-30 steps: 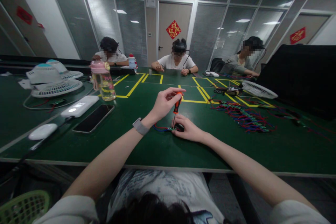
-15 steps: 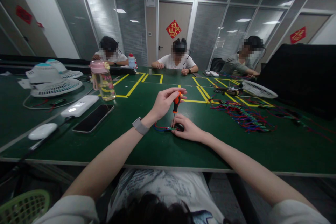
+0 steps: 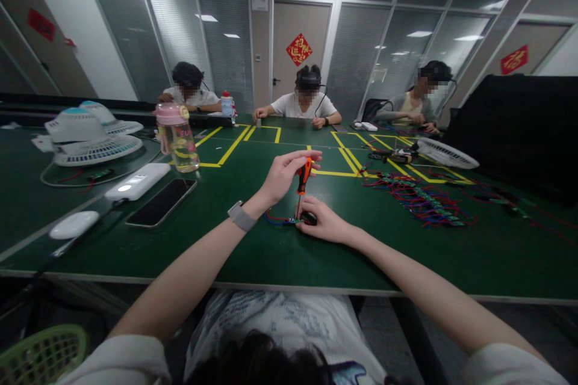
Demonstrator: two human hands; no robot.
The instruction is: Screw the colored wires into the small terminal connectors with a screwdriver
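Observation:
My left hand (image 3: 280, 179) pinches the orange-and-black handle of a small screwdriver (image 3: 303, 180), held upright with its tip down on a small green circuit board (image 3: 291, 221) that has red and blue wires. My right hand (image 3: 326, 221) rests on the green table (image 3: 280, 252) and presses the board and a small black part down at the screwdriver's tip. A grey watch sits on my left wrist.
A black phone (image 3: 161, 202), white power bank (image 3: 136, 182), white mouse-like device (image 3: 73, 224) and pink-lidded bottle (image 3: 177, 138) lie to the left, with white fans (image 3: 93, 138) behind. A heap of wired boards (image 3: 419, 198) lies right. Three people sit across the table.
My left fingers have shifted slightly on the screwdriver handle, as in twisting it. Both hands stay in the same place. The person at far right has moved their hands.

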